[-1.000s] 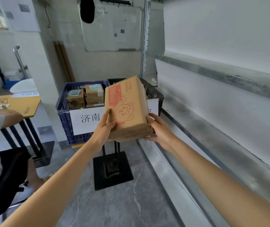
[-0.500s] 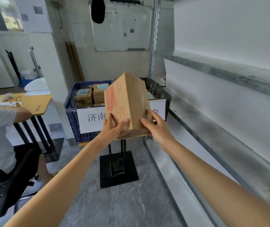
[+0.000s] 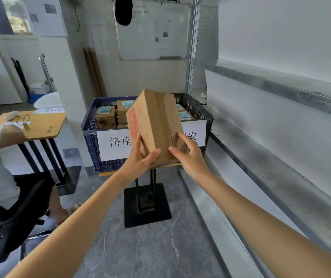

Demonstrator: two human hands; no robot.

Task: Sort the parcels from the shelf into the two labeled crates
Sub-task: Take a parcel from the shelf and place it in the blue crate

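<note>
While your left hand (image 3: 140, 160) and right hand (image 3: 190, 159) grip it, parcel (image 3: 154, 121) hangs before blue crate's (image 3: 89, 137) front right corner, black crate (image 3: 200, 111) adjoining.

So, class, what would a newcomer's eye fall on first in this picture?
A tilted cardboard box is held up mid-frame by the left hand and right hand. Behind it stand the blue crate and the black crate, both labelled, with parcels inside.
</note>
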